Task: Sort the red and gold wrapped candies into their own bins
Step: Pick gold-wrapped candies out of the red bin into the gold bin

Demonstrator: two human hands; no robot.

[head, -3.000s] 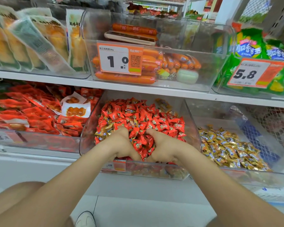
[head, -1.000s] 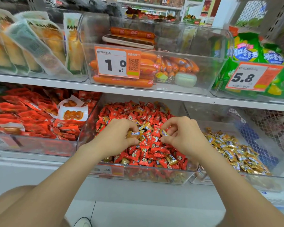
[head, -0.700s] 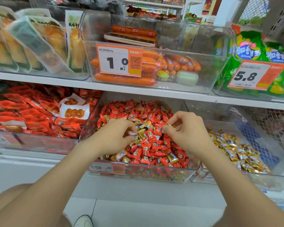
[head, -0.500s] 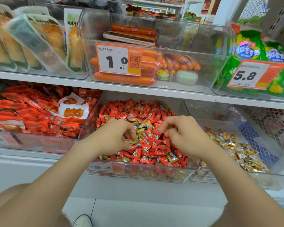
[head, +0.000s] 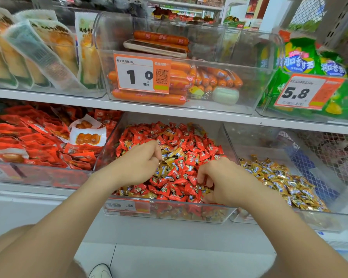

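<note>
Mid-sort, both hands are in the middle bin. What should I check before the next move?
1. Middle bin holds red only: not ok. Gold candies lie among the red candies.
2. Left hand has a grip on a gold candy: cannot tell. Its fingertips curl at the gold cluster.
3. Right hand has a grip on a candy: cannot tell. Its fingers curl down into the candies near the front of the bin.
4. Gold bin on the right has room: ok. Its back part is bare.
5. Gold bin free of red candies: ok, as far as the view shows.
</note>
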